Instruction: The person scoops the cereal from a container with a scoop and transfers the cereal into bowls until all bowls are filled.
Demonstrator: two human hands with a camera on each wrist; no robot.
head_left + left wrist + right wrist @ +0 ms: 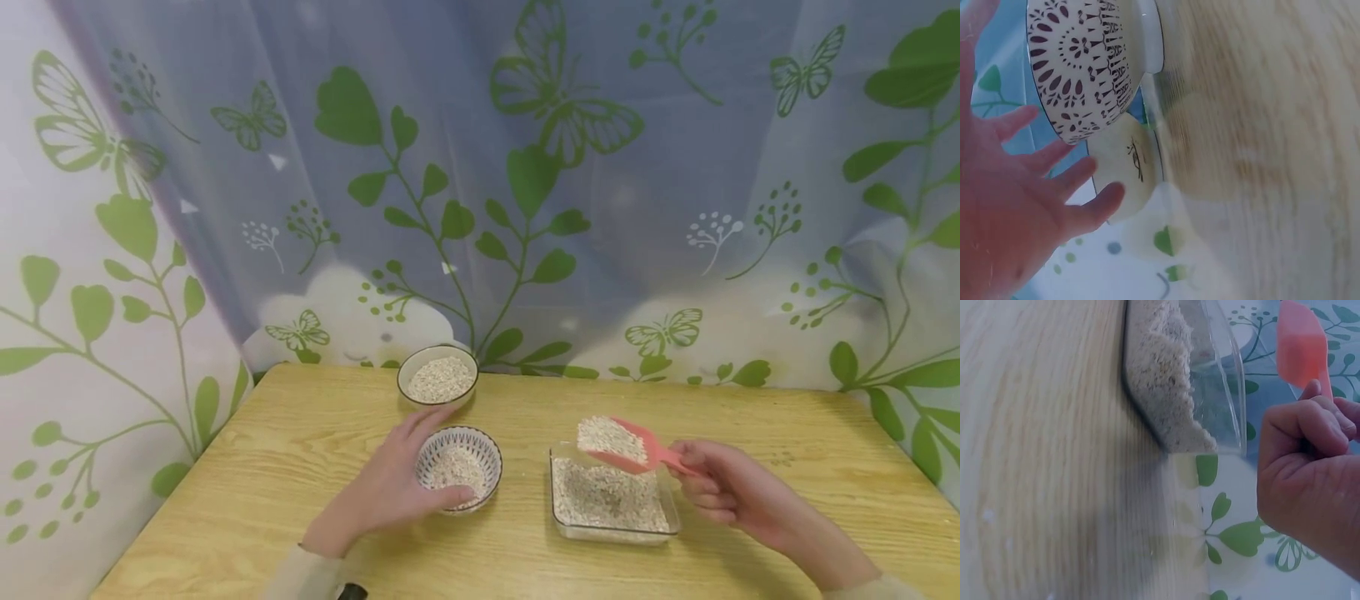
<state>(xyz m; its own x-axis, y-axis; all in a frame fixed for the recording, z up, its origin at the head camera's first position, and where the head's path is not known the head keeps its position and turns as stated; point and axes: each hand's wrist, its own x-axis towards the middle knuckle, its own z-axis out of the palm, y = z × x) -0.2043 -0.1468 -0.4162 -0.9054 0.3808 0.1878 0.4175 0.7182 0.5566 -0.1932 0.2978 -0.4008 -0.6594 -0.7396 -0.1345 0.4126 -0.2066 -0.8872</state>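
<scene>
Seen from the head: left hand (390, 487) with straight fingers resting against patterned bowl (459, 468) of oats, right hand (731, 492) curled round handle of pink scoop (626, 446), heaped with oats above clear square dish (611, 500), and plain bowl (437, 377) of oats further back on wooden table (300, 467). Left wrist: bowl's dark print up close, spread fingers (1054, 181) apart from it, contents hidden, table blurred, no writing readable. Right wrist: fist (1310, 481) clamped on scoop (1300, 344), its load out of sight, dish wall (1216, 375) cut off at top.
</scene>
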